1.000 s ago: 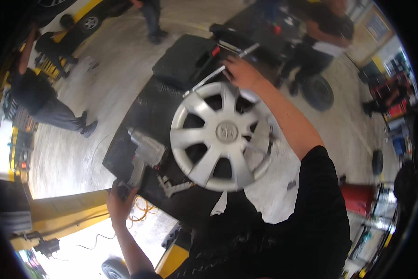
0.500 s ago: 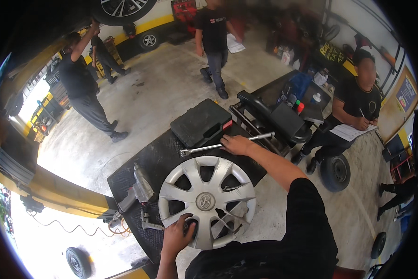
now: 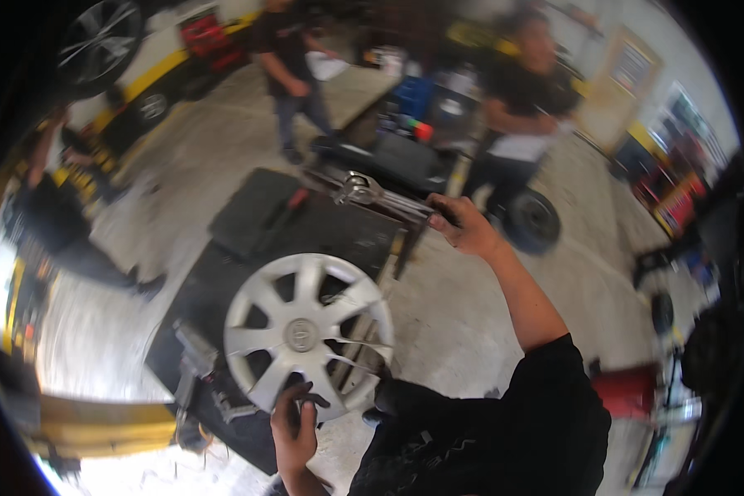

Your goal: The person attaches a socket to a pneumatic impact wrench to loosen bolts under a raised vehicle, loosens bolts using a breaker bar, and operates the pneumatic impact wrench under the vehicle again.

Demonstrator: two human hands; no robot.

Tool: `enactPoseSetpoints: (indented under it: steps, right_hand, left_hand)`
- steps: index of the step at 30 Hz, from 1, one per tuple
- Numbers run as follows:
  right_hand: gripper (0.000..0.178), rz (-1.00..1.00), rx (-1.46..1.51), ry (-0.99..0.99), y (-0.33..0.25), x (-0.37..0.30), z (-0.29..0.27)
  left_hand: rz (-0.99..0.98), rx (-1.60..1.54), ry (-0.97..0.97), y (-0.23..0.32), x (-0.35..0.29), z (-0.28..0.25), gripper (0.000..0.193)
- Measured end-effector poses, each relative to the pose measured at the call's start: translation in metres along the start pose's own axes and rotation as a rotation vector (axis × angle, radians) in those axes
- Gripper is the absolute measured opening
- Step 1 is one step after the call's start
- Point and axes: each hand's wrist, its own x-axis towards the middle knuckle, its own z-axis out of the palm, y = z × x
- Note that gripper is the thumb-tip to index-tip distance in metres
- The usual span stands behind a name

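Observation:
My right hand (image 3: pixel 464 225) is closed around the handle of a long chrome socket wrench (image 3: pixel 392 201), raised beyond the table's right edge with its head pointing left. A silver multi-spoke plastic wheel cover (image 3: pixel 330 310) lies on the black table, its lower right overhanging the edge toward my body. Thin strips at its lower right look broken. My left hand (image 3: pixel 296 426) has its fingers curled at the cover's near rim, by a spoke opening; their tips are dark and partly hidden. To the cover's left lies a grey impact wrench (image 3: pixel 196 351).
The black textured table (image 3: pixel 191 302) also bears a closed black tool case (image 3: pixel 252 213). Past its far right stands a black padded seat (image 3: pixel 409 161). A person (image 3: pixel 525 103) holds paper beside a tyre (image 3: pixel 531 221); other people stand farther off. A red object (image 3: pixel 628 393) is at my right.
My right hand has lifted the socket wrench off the table and swung it rightward. The view has turned right, and my left hand has shifted toward the wheel cover's near rim.

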Motion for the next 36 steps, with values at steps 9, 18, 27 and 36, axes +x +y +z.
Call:
enactPoseSetpoints:
  steps: [9, 18, 27, 36]
  right_hand:
    - [0.055, 0.653, 0.628, 0.293, 0.048, -0.27, -0.054]
    - [0.06, 0.455, 0.972, 0.793, 0.116, -0.354, -0.126]
    - [0.072, 0.459, 0.763, 1.104, 0.161, -0.356, -0.203]
    - [0.059, 0.548, 0.548, 1.443, 0.196, -0.377, -0.249]
  left_hand:
    - [-0.037, -0.184, -0.683, 0.033, 0.005, 0.13, 0.039]
    - [-0.709, -0.773, -0.827, -0.006, 0.121, 0.406, 0.04]
    - [-0.735, -0.899, -1.718, 0.047, 0.164, 0.665, 0.048]
    - [-0.766, -0.627, -2.146, 0.088, 0.119, 0.815, 0.039]
